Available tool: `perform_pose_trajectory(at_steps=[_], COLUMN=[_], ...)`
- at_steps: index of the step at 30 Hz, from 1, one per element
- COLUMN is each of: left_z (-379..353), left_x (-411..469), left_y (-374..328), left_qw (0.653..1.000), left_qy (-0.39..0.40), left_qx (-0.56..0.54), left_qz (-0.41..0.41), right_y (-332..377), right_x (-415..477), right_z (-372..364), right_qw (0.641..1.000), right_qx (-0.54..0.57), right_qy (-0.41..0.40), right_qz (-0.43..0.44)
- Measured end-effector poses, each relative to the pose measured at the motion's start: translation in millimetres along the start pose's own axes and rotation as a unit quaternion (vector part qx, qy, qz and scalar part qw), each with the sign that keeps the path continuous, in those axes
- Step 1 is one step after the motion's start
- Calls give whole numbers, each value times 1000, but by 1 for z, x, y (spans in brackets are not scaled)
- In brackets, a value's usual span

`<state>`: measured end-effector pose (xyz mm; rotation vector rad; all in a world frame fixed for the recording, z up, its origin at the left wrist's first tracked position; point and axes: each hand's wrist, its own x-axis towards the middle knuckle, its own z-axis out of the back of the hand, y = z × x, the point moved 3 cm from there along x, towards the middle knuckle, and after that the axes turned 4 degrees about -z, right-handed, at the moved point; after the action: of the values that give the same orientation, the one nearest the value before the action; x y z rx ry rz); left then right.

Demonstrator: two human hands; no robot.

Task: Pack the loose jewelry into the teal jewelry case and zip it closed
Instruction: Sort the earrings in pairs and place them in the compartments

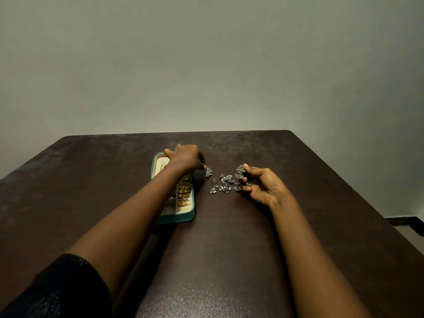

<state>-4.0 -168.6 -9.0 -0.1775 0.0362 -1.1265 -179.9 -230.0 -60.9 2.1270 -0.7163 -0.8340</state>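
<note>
A: Hands first. What does each one have?

B: The right hand [261,184] pinches a fan-shaped silver earring [240,169] between thumb and forefinger, lifted just off the table [229,226]. Its other fingers curl loosely, and 1 of them wears a ring [249,184].

A: And the left hand?

B: The left hand [185,158] reaches across the teal jewelry case [179,218] with its fingers curled. Its fingertips are at a small silver earring [208,172] lying on the table. I cannot tell whether that earring is pinched or only touched.

A: Where is the rest of the loose jewelry?

B: The loose jewelry [223,184] lies in a scatter between the 2 hands. It is just beside the right hand's curled fingers and a little apart from the left fingertips.

A: And the case?

B: It lies open under the left wrist and forearm and is lined in cream. Gold pieces [184,191] sit in its small compartments, on the person's side of the left hand.
</note>
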Motion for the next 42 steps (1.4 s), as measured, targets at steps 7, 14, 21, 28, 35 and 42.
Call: perform_pose_trajectory(at_steps=[7,14,21,28,35,42], left_z=[-9,-10,-17,0,20,28], left_x=[3,-6,-9,-6,-30,-57], left_y=[-12,-19,-27,-22,-13,7], left_qw=[999,997,999,994,936,868], left_qy=[-19,-18,-23,-30,-42,-10], left_qx=[38,69,32,-106,-347,-488], left_qz=[21,42,28,-6,-42,-86], right_y=[3,3,3,5,7,5], right_x=[1,1,2,0,0,-5], right_z=[3,4,4,3,1,-10], right_qw=[1000,1000,1000,1000,998,996], right_qx=[4,5,5,2,-4,-25], right_qy=[21,20,19,11,15,31], right_qz=[6,7,15,24,61,79])
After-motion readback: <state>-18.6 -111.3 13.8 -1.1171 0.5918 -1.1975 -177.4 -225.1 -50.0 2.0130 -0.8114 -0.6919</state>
